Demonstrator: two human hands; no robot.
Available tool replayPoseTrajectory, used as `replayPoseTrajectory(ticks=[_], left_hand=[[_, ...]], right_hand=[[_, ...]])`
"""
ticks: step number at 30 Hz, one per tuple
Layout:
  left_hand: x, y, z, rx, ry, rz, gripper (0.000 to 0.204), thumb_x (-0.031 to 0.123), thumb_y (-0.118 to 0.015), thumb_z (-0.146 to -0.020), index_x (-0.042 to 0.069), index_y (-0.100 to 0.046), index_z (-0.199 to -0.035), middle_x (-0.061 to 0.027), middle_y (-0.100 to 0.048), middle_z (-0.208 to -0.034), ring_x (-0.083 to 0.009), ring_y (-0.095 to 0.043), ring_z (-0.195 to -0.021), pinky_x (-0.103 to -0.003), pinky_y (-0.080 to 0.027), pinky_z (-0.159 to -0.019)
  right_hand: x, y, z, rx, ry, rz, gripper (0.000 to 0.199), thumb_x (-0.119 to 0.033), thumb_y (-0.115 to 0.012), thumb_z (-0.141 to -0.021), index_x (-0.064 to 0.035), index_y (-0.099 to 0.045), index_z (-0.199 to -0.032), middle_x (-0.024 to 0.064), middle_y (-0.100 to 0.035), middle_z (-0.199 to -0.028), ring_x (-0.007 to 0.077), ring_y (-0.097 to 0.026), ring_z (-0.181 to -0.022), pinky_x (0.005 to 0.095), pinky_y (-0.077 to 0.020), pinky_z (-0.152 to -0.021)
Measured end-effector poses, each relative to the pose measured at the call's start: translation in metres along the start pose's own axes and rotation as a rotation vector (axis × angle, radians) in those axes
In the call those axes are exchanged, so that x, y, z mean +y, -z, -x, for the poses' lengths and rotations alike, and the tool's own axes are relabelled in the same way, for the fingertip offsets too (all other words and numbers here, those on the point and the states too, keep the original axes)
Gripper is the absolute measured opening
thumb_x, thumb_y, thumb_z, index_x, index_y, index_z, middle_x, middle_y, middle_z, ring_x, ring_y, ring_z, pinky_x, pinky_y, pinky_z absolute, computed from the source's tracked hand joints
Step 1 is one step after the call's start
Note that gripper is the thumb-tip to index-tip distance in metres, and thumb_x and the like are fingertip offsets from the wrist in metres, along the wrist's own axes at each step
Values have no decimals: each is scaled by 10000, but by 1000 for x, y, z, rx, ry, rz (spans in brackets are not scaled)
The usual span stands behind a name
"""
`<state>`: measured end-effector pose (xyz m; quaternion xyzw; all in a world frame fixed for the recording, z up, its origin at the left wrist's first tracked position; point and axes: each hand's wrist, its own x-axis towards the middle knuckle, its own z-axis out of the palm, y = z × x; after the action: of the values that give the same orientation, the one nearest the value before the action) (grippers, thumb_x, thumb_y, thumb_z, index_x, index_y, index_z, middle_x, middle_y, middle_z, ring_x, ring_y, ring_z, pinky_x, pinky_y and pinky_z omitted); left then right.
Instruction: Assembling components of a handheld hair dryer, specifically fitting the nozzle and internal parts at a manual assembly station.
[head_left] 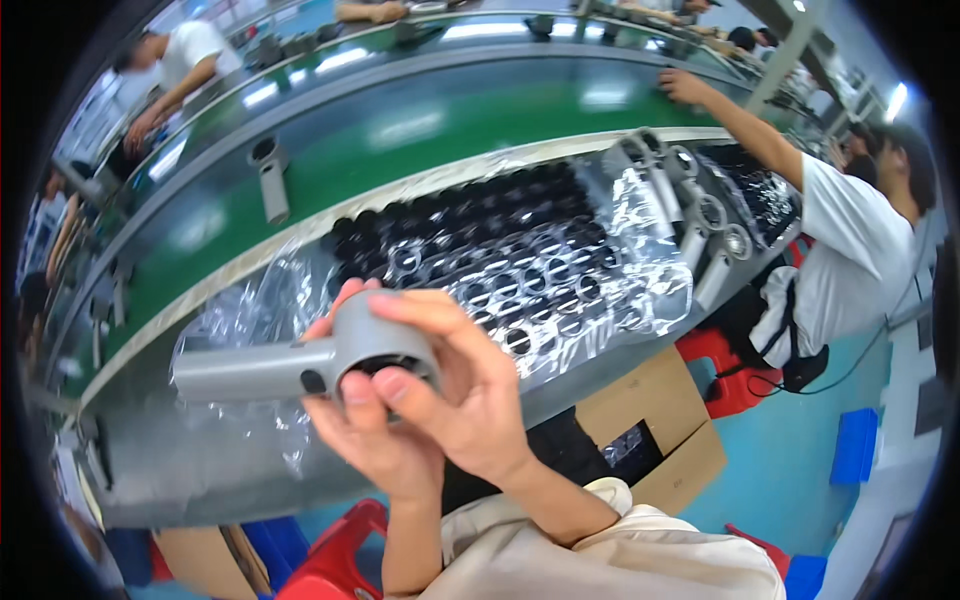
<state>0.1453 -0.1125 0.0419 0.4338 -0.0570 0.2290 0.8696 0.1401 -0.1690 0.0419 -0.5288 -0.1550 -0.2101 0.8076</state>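
Grey handled housing (300, 362) | left hand (375, 440) and right hand (465, 385) both clasp its round head

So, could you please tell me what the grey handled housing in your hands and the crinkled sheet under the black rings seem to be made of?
The grey handled housing, held by the left hand and right hand, looks like moulded plastic: uniform matt grey, soft highlights, rounded edges. The crinkled clear sheet looks like thin plastic film: transparent, wrinkled, with sharp white glints. The small black rings look glossy, probably plastic or rubber; I cannot tell which.

Black rings (500, 270) on clear plastic sheet (640, 230), green conveyor belt (400, 140), cardboard box (660, 420).
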Motion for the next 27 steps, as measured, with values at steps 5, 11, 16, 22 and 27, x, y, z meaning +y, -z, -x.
replayPoseTrajectory(ticks=[5,11,16,22,27], left_hand=[[44,30,-3,-443,544,-605,643,384,-628,-849,-32,-375,-1270,-249,-495,-1231,-283,-510,-1129,-371,-434,-941],[86,19,11,-434,-450,-811,602,455,-558,-876,-34,-447,-1210,-268,-501,-1232,-327,-482,-1170,-426,-377,-950],[32,-12,19,-484,-170,-365,679,504,-467,-905,-11,-356,-1332,-259,-419,-1329,-357,-424,-1239,-430,-352,-1026],[35,-11,18,-175,-176,-430,686,550,-585,-831,-1,-415,-1202,-273,-512,-1188,-334,-533,-1072,-437,-464,-904],[17,-21,21,-149,-213,-374,386,282,-528,-912,16,-481,-1187,-149,-513,-1122,-208,-533,-998,-325,-459,-860]], right_hand=[[-40,36,-5,-51,248,380,648,-78,-762,-731,49,-447,-1283,177,-457,-1224,230,-476,-1115,352,-408,-930],[-60,22,8,-51,150,209,787,-75,-844,-634,29,-381,-1261,210,-473,-1228,272,-475,-1156,397,-363,-982],[-54,17,8,-28,308,322,534,-236,-677,-830,-6,-488,-1274,169,-482,-1248,283,-497,-1135,343,-390,-950],[-46,-2,18,-12,9,13,575,-235,-619,-881,23,-399,-1345,171,-403,-1352,254,-410,-1228,363,-334,-1020],[-44,15,7,29,-94,-36,557,-159,-684,-829,55,-457,-1290,160,-498,-1279,234,-482,-1176,341,-378,-998]])
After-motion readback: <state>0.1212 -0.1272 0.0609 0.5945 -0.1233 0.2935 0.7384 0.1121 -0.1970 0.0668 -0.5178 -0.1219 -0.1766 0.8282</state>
